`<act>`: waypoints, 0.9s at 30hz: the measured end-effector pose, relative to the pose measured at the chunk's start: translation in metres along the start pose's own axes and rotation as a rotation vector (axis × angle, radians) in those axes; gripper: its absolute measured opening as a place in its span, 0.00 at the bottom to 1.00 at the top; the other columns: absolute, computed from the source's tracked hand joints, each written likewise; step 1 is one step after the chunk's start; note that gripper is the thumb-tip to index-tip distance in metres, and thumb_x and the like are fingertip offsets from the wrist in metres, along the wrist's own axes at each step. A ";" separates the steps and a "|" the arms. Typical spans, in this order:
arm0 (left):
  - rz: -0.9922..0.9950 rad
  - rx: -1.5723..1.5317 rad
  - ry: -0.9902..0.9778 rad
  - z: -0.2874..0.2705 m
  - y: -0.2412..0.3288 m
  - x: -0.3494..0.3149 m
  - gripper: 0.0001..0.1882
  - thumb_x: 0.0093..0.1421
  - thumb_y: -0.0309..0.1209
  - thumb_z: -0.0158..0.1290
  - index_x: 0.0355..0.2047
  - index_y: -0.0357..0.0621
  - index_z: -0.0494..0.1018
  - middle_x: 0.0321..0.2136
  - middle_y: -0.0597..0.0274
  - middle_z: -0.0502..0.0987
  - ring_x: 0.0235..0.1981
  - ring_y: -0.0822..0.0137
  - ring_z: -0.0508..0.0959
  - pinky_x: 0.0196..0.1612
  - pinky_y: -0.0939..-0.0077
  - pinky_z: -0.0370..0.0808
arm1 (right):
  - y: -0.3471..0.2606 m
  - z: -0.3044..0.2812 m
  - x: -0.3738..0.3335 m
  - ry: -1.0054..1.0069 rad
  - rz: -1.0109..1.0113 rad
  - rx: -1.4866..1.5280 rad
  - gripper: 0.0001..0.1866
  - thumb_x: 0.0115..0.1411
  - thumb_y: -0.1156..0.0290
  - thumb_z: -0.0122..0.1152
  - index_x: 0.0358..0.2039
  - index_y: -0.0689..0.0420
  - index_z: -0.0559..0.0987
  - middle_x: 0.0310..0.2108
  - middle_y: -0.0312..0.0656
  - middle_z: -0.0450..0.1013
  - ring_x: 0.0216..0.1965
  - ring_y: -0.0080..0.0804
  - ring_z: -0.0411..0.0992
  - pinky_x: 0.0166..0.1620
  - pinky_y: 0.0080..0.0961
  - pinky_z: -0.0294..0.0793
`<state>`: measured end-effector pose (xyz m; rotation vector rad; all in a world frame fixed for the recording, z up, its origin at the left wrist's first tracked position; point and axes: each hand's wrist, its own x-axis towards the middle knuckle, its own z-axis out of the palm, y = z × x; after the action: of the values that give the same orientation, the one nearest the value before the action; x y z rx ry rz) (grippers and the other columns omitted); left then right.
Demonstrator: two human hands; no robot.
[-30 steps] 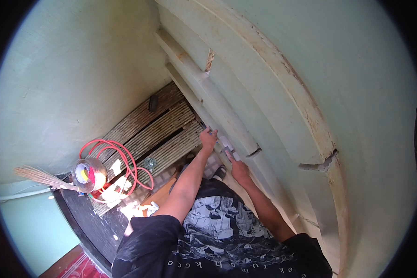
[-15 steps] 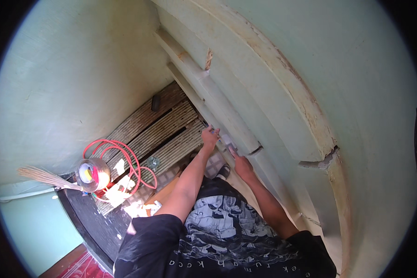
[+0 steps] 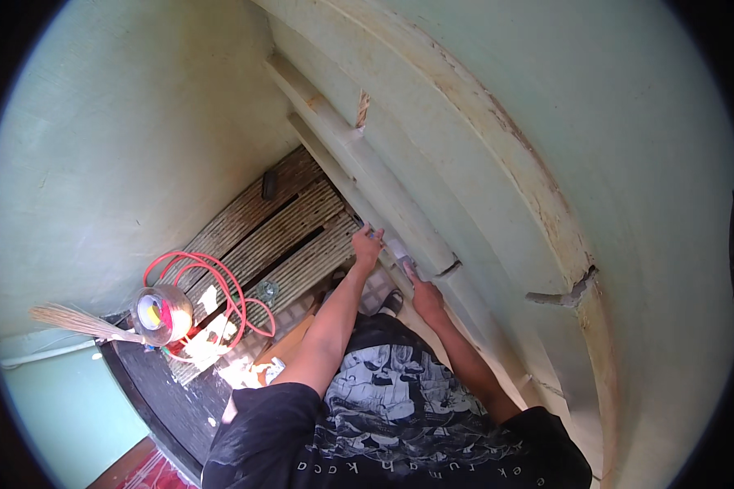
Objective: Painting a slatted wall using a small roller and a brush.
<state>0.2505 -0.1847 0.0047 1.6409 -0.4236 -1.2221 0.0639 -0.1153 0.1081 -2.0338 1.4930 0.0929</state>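
Observation:
My right hand (image 3: 426, 297) is closed round what looks like a putty knife (image 3: 400, 254), its flat pale-grey blade against the pale green ledge (image 3: 422, 236) of the wall. Left of it and a little farther off, my left hand (image 3: 367, 248) reaches to the same ledge with its fingers bent together. Whatever it holds is too small and hidden to name. A dark crack (image 3: 450, 267) cuts the ledge just beyond the blade, and a bare brownish patch (image 3: 362, 110) shows higher up the wall.
A ribbed wooden slat bench (image 3: 302, 218) fills the corner at left, with a dark block (image 3: 269, 185) on it. Nearer are a coiled red hose (image 3: 240, 293), a clear round tub (image 3: 177, 314), a drinking glass (image 3: 267, 290) and a straw broom (image 3: 77, 320). A broken ledge (image 3: 575, 293) juts out at right.
The view has shifted slightly. Both hands stay at nearly the same place on the ledge, the right still gripping the putty knife.

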 end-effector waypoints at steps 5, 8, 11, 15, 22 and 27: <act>0.027 0.006 0.037 0.003 0.010 -0.005 0.16 0.58 0.24 0.55 0.46 0.32 0.70 0.33 0.62 0.75 0.30 0.72 0.76 0.30 0.71 0.82 | -0.023 -0.042 -0.011 -0.328 0.148 0.455 0.36 0.56 0.79 0.49 0.65 0.41 0.55 0.25 0.52 0.73 0.25 0.37 0.74 0.31 0.35 0.74; -0.009 0.014 -0.030 0.001 0.005 0.001 0.21 0.58 0.24 0.55 0.52 0.34 0.68 0.32 0.62 0.75 0.31 0.73 0.76 0.30 0.72 0.81 | -0.004 -0.017 -0.012 -0.359 0.246 1.288 0.25 0.58 0.78 0.49 0.57 0.56 0.63 0.21 0.44 0.69 0.20 0.29 0.70 0.25 0.29 0.73; -0.008 0.020 -0.043 0.002 0.006 -0.001 0.26 0.58 0.24 0.55 0.57 0.38 0.64 0.30 0.65 0.73 0.30 0.74 0.74 0.29 0.72 0.81 | 0.002 -0.003 -0.003 -0.275 0.400 1.455 0.15 0.62 0.72 0.50 0.49 0.61 0.67 0.19 0.40 0.67 0.16 0.30 0.69 0.21 0.28 0.70; -0.019 -0.043 -0.028 0.004 0.008 -0.004 0.30 0.58 0.24 0.55 0.60 0.39 0.60 0.26 0.68 0.69 0.27 0.76 0.72 0.29 0.72 0.80 | 0.008 0.011 -0.007 -0.244 0.396 1.344 0.13 0.65 0.64 0.48 0.44 0.60 0.68 0.17 0.38 0.64 0.12 0.28 0.65 0.17 0.25 0.66; 0.026 0.013 0.011 0.006 0.006 -0.003 0.30 0.59 0.25 0.55 0.61 0.38 0.59 0.24 0.70 0.66 0.26 0.76 0.70 0.29 0.72 0.80 | 0.008 0.009 0.011 -0.281 0.414 1.091 0.17 0.66 0.56 0.46 0.28 0.56 0.65 0.13 0.33 0.59 0.08 0.25 0.59 0.11 0.26 0.59; -0.015 0.003 -0.052 0.006 0.005 -0.005 0.30 0.58 0.25 0.55 0.60 0.36 0.58 0.28 0.66 0.71 0.28 0.75 0.72 0.30 0.72 0.81 | -0.004 0.014 0.027 -0.266 0.537 1.145 0.18 0.65 0.54 0.48 0.25 0.54 0.64 0.11 0.32 0.57 0.07 0.25 0.57 0.10 0.27 0.57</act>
<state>0.2449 -0.1863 0.0113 1.6202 -0.4468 -1.2777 0.0815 -0.1301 0.0875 -0.6771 1.3803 -0.2248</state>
